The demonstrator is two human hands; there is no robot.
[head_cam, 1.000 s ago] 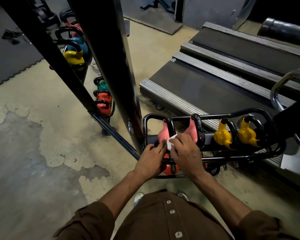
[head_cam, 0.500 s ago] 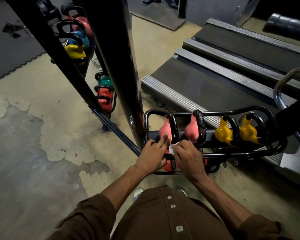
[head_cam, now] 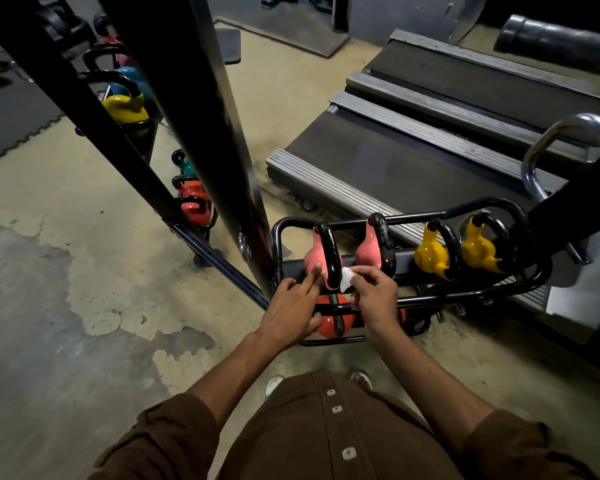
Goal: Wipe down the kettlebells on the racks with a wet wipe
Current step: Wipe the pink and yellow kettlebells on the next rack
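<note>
The person stands over a low black rack (head_cam: 426,216) on the worn concrete floor (head_cam: 84,271), with a treadmill (head_cam: 395,161) just behind it. Four kettlebells sit in a row on the rack's top tier: the pink kettlebell (head_cam: 313,259) at the left end, a second pink one (head_cam: 367,254) beside it, then two yellow kettlebells (head_cam: 430,256) further right.

The right hand (head_cam: 376,296) has its fingers curled and pinches a crumpled white wet wipe (head_cam: 346,279). It holds the wipe against the black handle (head_cam: 330,254) of the left-end pink kettlebell, low on the handle's right side. The left hand (head_cam: 290,308) is open, its forefinger stretched straight and touching the pink body of that same bell, left of the handle.

A red kettlebell (head_cam: 326,322) sits on the tier below, partly hidden by both hands. A thick black post (head_cam: 205,133) slants up just left of the rack. Beyond it stand more bells, a yellow one (head_cam: 125,109) nearest the top.
</note>
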